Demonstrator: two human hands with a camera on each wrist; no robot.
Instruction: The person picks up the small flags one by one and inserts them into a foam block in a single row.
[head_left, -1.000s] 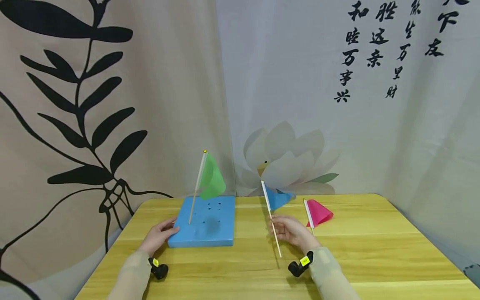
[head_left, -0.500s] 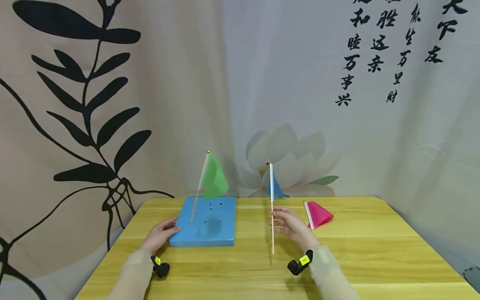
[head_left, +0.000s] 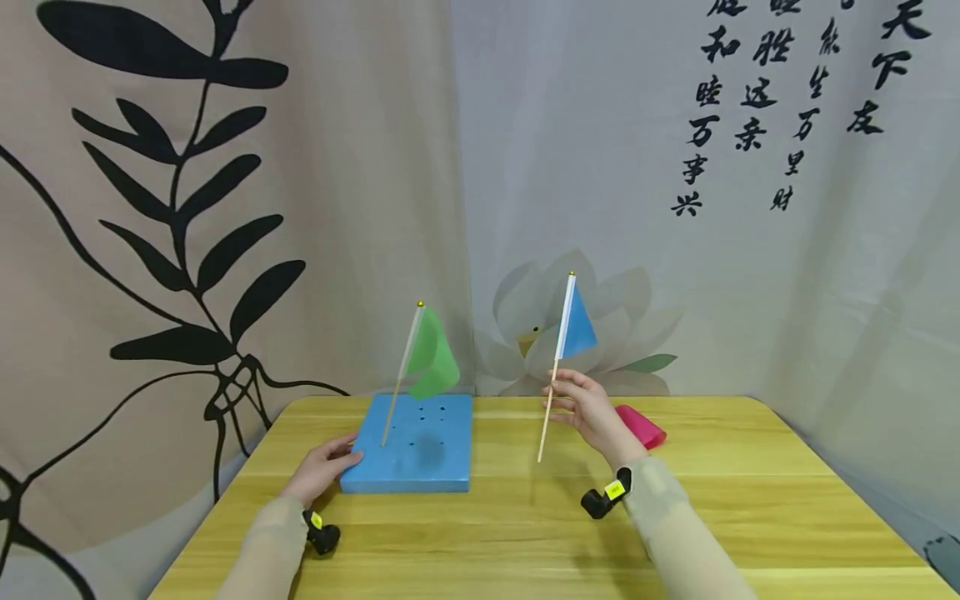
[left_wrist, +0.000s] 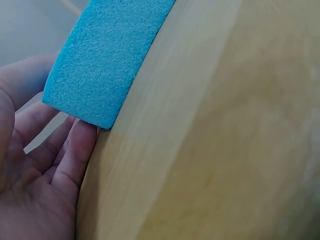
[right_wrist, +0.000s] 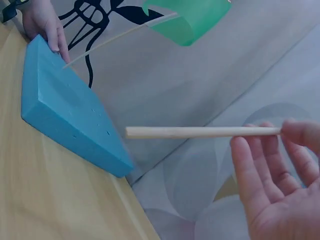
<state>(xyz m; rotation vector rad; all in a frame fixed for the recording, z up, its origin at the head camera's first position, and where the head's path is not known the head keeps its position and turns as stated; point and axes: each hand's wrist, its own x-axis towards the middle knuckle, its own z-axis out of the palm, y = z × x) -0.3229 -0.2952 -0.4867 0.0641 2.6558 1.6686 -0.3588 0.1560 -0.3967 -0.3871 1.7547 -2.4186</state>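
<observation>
Head view shows a printed curtain backdrop (head_left: 225, 208) filling the upper frame, with black leaves at the left, a pale lotus at centre and dark calligraphy at the upper right. Below it a yellow wooden table (head_left: 750, 517) spans the lower frame. On the table, left of centre, lies a blue foam block (head_left: 420, 458) with small holes in its top; a green flag (head_left: 431, 354) stands in it, its stick leaning slightly right. The left hand (head_left: 322, 468) rests at the block's near left corner, fingers fairly straight against the foam edge; the left wrist view shows fingertips (left_wrist: 80, 150) touching that corner.

Right of centre, the right hand (head_left: 592, 408) is raised above the table and pinches the stick of a blue flag (head_left: 577, 327) between thumb and fingers. The flag stands nearly upright, tilted a little right, its lower stick end hanging clear of the table and well apart from the block. In the right wrist view the stick (right_wrist: 200, 132) crosses the frame's middle. Just behind the right hand, a pink flag (head_left: 643, 427) lies on the table, partly hidden.
</observation>
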